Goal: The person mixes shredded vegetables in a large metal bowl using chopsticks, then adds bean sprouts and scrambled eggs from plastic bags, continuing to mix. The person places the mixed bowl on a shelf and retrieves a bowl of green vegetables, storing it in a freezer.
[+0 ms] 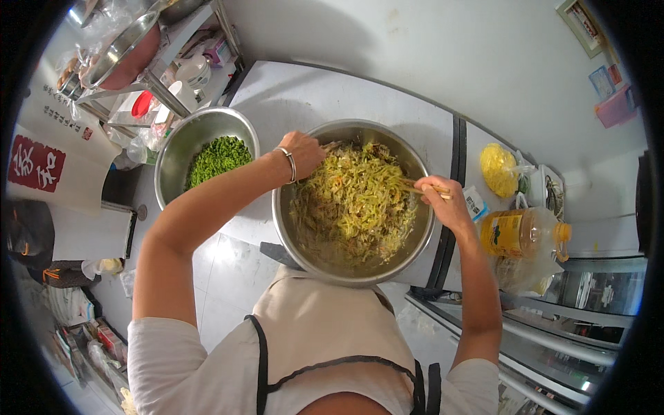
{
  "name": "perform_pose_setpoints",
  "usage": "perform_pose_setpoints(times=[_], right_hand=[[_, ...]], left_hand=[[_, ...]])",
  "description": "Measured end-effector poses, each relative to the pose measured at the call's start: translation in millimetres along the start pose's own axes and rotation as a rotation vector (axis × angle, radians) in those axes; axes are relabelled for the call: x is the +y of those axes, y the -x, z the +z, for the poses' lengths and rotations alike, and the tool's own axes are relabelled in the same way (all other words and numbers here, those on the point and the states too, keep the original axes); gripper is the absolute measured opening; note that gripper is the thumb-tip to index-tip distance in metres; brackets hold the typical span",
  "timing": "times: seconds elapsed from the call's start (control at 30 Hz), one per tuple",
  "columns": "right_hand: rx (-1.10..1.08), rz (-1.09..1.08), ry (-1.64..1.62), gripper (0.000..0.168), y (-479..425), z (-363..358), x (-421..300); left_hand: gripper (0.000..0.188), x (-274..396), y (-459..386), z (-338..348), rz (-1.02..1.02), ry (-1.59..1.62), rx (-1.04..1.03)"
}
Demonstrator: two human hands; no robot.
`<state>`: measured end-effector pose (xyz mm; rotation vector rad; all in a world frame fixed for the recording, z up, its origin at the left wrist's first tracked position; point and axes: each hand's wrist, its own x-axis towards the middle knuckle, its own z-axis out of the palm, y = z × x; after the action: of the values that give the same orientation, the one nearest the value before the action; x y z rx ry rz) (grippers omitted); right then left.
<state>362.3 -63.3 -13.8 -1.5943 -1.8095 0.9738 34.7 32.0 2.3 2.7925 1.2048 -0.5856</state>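
A large stainless steel bowl (284, 228) in front of me holds a mix of shredded yellow-green vegetables (363, 192) with orange bits and thin strands. At its right rim, my right hand (440, 199) grips wooden chopsticks (412, 188) whose tips go into the mix. My left hand (303, 154), a silver bangle at its wrist, is curled over the far left rim. Its fingers are closed on a thin utensil (332, 147), mostly hidden by the hand and the food. Left of it stands a smaller steel bowl (168, 171) of chopped greens (220, 158), partly behind my forearm.
An oil bottle (511, 233) lies by my right forearm. Beyond it sit a yellow bagged item (499, 168) and a white packet (474, 203). A metal shelf (166, 96) with bowls rises at the far left. The large bowl overhangs the table's (342, 98) near edge.
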Motion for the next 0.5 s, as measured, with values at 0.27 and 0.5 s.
perform_pose_setpoints(times=[0.27,0.5], right_hand=[[0.060,0.455,-0.712,0.021,77,86,40],[-0.051,0.266,-0.411,0.022,52,37,1]], left_hand=[[0.027,25,45,92,0.003,0.514,-0.245],[0.032,1,40,42,-0.010,0.550,-0.094]])
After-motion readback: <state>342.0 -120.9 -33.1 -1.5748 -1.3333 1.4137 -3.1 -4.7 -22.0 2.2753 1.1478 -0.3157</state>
